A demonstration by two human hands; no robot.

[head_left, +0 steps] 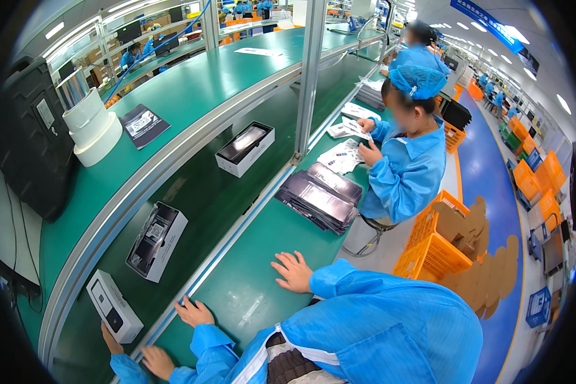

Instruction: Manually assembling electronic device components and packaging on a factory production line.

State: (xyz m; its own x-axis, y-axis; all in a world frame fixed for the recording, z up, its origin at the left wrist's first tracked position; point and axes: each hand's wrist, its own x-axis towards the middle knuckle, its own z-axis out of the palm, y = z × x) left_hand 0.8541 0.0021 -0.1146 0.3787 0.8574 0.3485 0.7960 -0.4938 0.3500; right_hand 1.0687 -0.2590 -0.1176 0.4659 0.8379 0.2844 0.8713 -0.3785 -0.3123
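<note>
My right hand (293, 272) rests on the green worktable (249, 301) with its fingers spread, holding nothing. Nearer the conveyor, my left hand (195, 312) has its fingers stretched out over the rail at the table's edge, also bare. An uncovered white box (157, 242) with a dark, glossy inside lies on the dark green conveyor belt (201, 192). Farther along sits a second uncovered box (244, 150). To the near left is a white box (115, 307) with a phone-like picture on top, touched by another person's hand (112, 336). That person's other hand (157, 361) is blurred.
A stack of dark glossy sheets (320, 195) lies ahead on the table. Beyond it, a seated co-worker (406, 166) holds white leaflets (358, 128). Orange crates (429, 246) with brown cardboard stand at right. A metal post (308, 83) rises beside the belt.
</note>
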